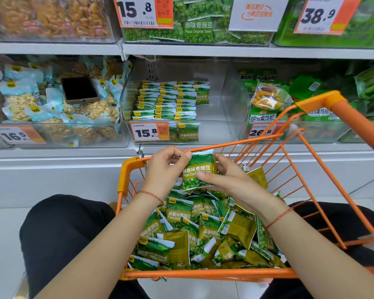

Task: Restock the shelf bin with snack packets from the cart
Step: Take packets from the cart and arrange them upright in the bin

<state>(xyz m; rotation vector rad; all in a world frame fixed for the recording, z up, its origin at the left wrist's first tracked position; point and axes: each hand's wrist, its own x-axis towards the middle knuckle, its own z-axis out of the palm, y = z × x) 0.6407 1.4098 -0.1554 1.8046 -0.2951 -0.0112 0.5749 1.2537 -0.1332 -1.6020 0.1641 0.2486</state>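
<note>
- While hovering over the orange cart [131,169], both hands sharing one garlic pea packet [198,172], held upright just above the pile.
- Left hand [164,167] pinching the packet's top left corner, thumb and fingertips curled onto it.
- Right hand [229,180] wrapped around the packet's right side, thumb across the front, fingers tucked behind.
- Loose heap of matching green packets [203,234] filling the cart, at 6 o'clock from the held one, lying every which way.
- Clear shelf bin [225,100] at 12 o'clock from the hands, only partly stocked: neat rows of packets [168,100] stacked on its left side, right side bare plastic.
- Orange price tag reading 15.8 [149,133] clipped on the bin's front lip.
- Dark phone [80,90] resting face up on the bagged nuts [22,104], over at 10 o'clock.
- Red string bracelet [151,194] on the left wrist, and one on the right too.
</note>
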